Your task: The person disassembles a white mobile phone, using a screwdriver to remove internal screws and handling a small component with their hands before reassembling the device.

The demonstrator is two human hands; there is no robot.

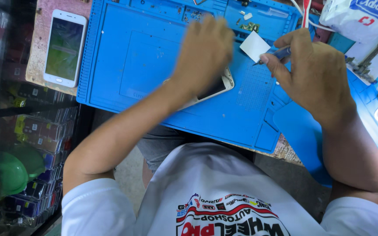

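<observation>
- Head view: the left hand (204, 52) lies flat-ish over a white phone (217, 87) on the blue mat (123, 65). Fingers are loosely curled down onto it, pressing rather than gripping. It's blurred, so I can't tell exactly how far the fingers are spread.
- The phone sits near the middle of the mat, tilted, with only its lower right end poking out from under the palm.
- The right hand (311, 74) is closed in a pinch around a thin tool (276, 54), tip pointing left toward a small white card (254, 46) lying just beside it on the mat.
- My take on doing this well: keep the left palm firm so the phone can't skate on the mat, keep the tool shallow and low, and go easy on force, since a slip would gouge something.
- Tiny parts (250, 27) sit in the mat's top trays, so keep sleeves and wrists off them.
- A second phone (64, 48) lies on the table, left of the mat, well apart.
</observation>
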